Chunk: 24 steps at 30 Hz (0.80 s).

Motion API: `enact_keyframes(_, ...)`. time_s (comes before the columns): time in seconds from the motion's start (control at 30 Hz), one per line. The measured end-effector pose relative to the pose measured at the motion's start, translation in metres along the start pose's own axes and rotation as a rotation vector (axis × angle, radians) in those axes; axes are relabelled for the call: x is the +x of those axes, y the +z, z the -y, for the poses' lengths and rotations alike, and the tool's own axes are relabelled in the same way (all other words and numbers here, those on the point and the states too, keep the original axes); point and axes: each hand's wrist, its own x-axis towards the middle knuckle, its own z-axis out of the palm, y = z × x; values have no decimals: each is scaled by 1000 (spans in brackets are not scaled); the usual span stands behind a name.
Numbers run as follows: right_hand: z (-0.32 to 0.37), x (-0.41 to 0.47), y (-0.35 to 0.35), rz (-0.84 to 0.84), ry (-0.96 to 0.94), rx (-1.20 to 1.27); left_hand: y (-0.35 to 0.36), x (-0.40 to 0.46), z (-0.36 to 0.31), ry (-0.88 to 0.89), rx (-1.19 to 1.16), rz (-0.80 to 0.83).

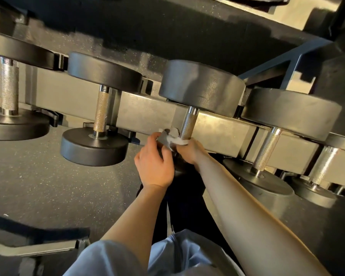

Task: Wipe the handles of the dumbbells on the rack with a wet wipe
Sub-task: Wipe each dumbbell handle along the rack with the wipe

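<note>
Black dumbbell heads (202,86), silver knurled handle (188,124), white wipe (177,140).

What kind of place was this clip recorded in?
Most likely a gym's weights area: round-headed dumbbells sit in a row on a metal rack over speckled rubber floor.

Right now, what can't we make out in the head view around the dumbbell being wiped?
- Near head of the dumbbell: behind the left hand and right hand.
- Handle base: covered by the wet wipe.
- Right hand's fingers: hidden, grip unclear.
- Leftmost dumbbell: cut by the frame edge.
- Weight markings: none legible.
</note>
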Motion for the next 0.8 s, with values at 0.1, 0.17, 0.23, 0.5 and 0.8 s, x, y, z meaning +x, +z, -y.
enact_keyframes(0.1,5,8,5,-72,39,387,1,1,-1,-19,1,9)
enact_keyframes(0.17,7,11,10,-114,65,556,1,1,0,-23,5,7)
enact_keyframes(0.23,10,15,10,-147,16,616,1,1,0,-24,1,8)
enact_keyframes(0.5,21,16,-10,-138,-103,686,1,2,1,-21,12,22)
enact_keyframes(0.8,-3,7,-5,-8,-26,154,2,1,1,-23,-17,8)
